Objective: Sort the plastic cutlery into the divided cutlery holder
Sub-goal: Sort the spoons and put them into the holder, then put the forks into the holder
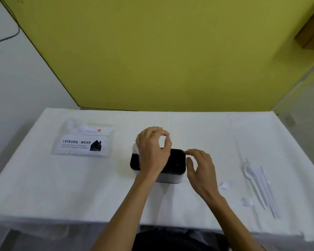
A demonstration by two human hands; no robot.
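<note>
Left hand (152, 153) curled over holder (178, 164), right hand (201, 169) relaxed beside

The packaged garment (81, 140) on the left side of the table (43, 187) carries a white label printed "LEISURE WEAR" in black capitals, with two finer lines beneath that are too small to read. At the label's right end sits a black logo block (95, 146) (its lettering is only a blur). Above it, on the same package, a small round orange sticker (99, 130) bears one pale character, illegible.
</note>
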